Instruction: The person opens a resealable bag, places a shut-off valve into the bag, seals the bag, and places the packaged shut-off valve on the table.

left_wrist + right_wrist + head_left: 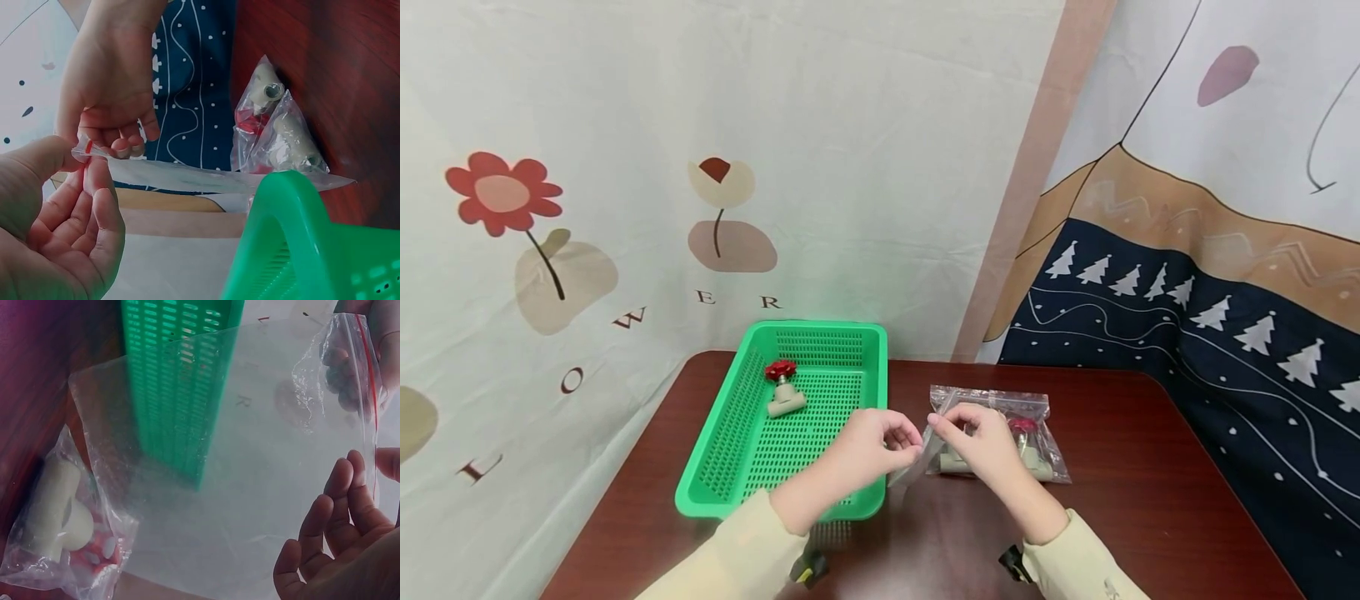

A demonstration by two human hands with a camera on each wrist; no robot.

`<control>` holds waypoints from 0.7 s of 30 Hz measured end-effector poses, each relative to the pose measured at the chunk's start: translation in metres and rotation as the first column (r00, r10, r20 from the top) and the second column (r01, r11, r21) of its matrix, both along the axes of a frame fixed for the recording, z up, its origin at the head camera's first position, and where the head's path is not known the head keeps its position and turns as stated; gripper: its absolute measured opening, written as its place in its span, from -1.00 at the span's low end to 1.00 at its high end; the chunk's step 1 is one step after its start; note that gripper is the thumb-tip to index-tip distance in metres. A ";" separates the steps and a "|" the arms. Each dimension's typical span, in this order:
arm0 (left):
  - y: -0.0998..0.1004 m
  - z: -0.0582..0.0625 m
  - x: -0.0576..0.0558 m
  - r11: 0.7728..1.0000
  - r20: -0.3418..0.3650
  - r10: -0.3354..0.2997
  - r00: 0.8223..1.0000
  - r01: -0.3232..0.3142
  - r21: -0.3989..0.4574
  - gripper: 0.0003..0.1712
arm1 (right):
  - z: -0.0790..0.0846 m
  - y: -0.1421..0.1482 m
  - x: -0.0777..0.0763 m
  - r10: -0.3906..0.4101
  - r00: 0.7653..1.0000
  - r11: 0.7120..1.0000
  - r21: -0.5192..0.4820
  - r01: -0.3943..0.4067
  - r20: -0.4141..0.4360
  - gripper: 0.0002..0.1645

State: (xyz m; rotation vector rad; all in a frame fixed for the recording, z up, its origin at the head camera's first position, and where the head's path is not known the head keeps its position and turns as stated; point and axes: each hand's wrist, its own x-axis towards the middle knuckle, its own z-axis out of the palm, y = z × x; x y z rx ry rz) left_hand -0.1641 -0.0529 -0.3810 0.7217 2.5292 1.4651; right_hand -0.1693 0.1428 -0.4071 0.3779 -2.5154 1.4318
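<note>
A clear zip bag point(250, 444) with a red strip along its mouth hangs flat between my hands, with nothing visible inside. My left hand point(880, 442) pinches its top edge between thumb and fingers, beside the basket's right rim. On the other side, my right hand point(973, 429) holds the same edge between thumb and fingertips. Just beyond the right hand, bagged valves point(1037, 467) with red handwheels and beige bodies lie on the table; the hand partly covers them in the head view.
A green plastic basket point(715, 442) stands left of the hands, holding one loose valve point(786, 402) with a red handwheel. The dark red-brown table point(1142, 467) extends to the right. Printed cloth point(865, 167) hangs behind and along the right side.
</note>
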 end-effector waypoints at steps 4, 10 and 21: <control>0.000 0.000 0.000 1.000 0.005 0.008 1.000 -0.008 -0.001 -0.96 | 0.000 0.000 0.000 0.034 0.999 0.999 -0.017 -0.035 -0.029 -0.83; 0.000 -0.002 -0.001 0.999 0.056 0.037 0.998 -0.039 0.022 -0.96 | 0.002 0.002 0.001 0.065 0.997 0.997 -0.026 -0.066 -0.028 -0.87; 0.000 -0.003 -0.004 0.995 0.086 0.075 0.993 -0.080 0.052 -0.96 | 0.005 0.000 0.001 0.092 0.996 0.996 -0.023 -0.091 0.022 -0.91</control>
